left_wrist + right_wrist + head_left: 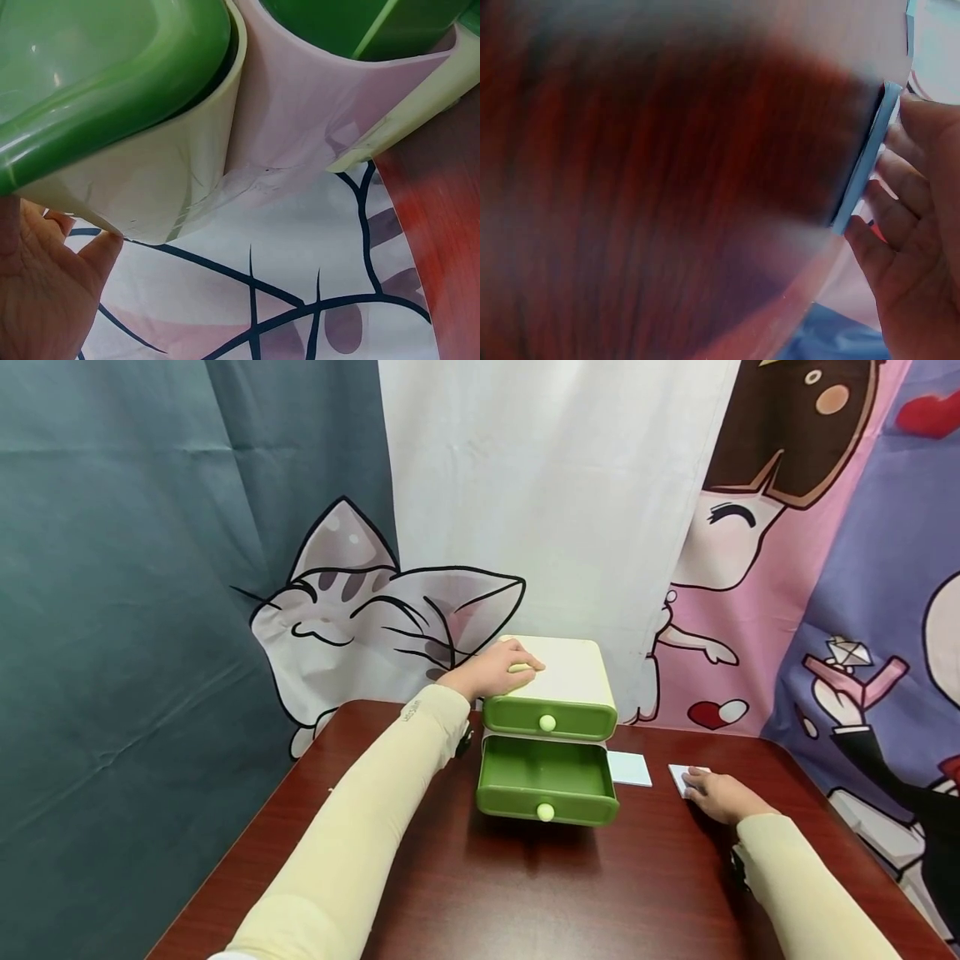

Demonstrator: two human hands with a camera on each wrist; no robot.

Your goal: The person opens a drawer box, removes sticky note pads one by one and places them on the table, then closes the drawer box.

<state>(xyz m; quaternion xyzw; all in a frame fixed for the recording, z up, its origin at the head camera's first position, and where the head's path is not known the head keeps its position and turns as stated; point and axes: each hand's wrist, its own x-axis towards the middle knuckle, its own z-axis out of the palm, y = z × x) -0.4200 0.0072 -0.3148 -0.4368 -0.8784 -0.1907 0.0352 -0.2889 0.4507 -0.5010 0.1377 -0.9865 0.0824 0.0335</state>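
sleeves [375, 802] outstretched, my left hand [493, 670] rests relaxed on the box [573, 672], right hand [722, 797] grips a pad [678, 778], drawer [504, 803] already opened, pad outside.

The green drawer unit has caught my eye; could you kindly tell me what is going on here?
A person rests their left hand on top of the drawer unit, near its left edge, while their right hand holds a small white pad to the right. The lower drawer stands pulled out below the upper drawer. A pale blue pad lies beside the unit.
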